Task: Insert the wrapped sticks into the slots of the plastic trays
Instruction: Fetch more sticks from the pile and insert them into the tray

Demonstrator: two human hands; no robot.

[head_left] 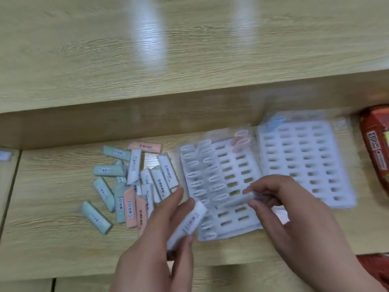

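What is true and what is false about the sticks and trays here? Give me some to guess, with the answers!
1. The left hand holds a white wrapped stick. True.
2. The loose pile lies right of the trays. False: it lies to their left.
3. The right tray is full. False: nearly all of its slots are empty.
4. The right hand pinches a blurry stick over the near tray. True.
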